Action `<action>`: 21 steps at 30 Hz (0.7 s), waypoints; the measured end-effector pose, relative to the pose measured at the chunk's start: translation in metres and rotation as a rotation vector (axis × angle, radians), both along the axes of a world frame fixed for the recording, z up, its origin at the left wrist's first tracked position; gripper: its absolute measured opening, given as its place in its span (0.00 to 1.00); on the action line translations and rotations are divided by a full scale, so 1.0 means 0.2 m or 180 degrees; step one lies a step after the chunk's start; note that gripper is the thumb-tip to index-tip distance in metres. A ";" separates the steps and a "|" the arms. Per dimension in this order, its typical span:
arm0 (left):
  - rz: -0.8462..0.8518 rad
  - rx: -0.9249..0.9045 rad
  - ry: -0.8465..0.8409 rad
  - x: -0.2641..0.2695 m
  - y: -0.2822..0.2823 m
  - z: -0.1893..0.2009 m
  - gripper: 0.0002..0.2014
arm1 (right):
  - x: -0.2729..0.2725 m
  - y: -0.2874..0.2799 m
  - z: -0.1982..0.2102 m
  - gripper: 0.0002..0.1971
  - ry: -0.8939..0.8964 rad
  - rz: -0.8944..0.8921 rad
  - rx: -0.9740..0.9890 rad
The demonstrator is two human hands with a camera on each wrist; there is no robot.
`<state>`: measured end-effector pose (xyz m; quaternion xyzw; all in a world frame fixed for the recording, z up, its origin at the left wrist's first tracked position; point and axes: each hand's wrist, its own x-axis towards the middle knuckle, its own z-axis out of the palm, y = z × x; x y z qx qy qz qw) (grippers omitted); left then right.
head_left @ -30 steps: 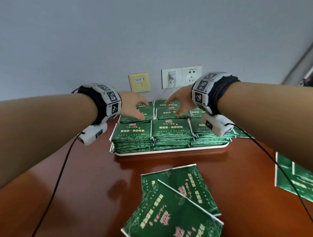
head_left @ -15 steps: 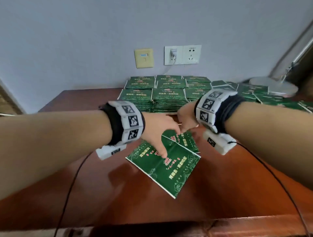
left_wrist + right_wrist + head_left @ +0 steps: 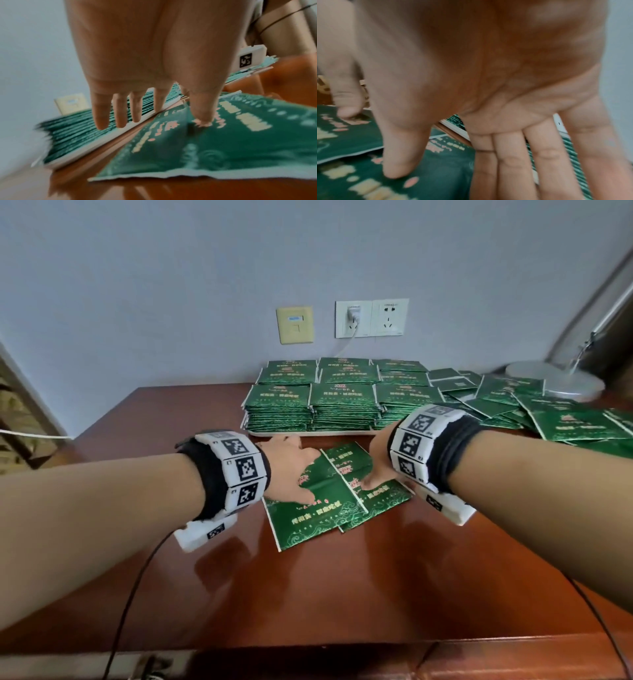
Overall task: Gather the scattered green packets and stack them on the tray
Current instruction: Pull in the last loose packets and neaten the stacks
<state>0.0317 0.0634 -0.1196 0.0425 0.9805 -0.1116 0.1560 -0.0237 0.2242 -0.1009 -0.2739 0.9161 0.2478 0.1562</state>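
Observation:
Two loose green packets lie overlapping on the brown table, just in front of the tray. The left packet lies partly over the right packet. My left hand is spread, its thumb tip touching the left packet and its fingers straight above the table. My right hand is also spread, its thumb pressing the right packet. The white tray behind them carries several stacks of green packets.
Several more green packets lie scattered at the back right, reaching the silver lamp base. Wall sockets sit behind the tray. Cables hang from both wrists. The table's front edge is close to me.
Both hands came back from the tray stacks down to the two loose packets and now rest on them, one on each. The packets have turned a little.

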 end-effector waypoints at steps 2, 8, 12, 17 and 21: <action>0.0160 0.0238 -0.0175 0.01 -0.01 -0.02 0.54 | 0.01 0.01 0.03 0.32 0.0014 0.0088 0.0082; 0.0422 0.0333 -0.0424 0.00 -0.02 -0.05 0.68 | -0.10 0.02 0.04 0.64 -0.0397 0.0522 -0.0445; 0.0360 0.0395 -0.0458 0.00 -0.05 -0.04 0.67 | -0.10 0.02 -0.05 0.69 -0.0609 0.0452 -0.0502; 0.0216 0.0637 -0.0261 0.02 -0.13 -0.03 0.62 | -0.12 -0.02 -0.05 0.65 -0.0288 0.0751 -0.0717; 0.0041 0.0967 0.0166 0.05 -0.17 -0.01 0.42 | -0.12 -0.05 -0.03 0.44 -0.0291 0.0789 -0.0861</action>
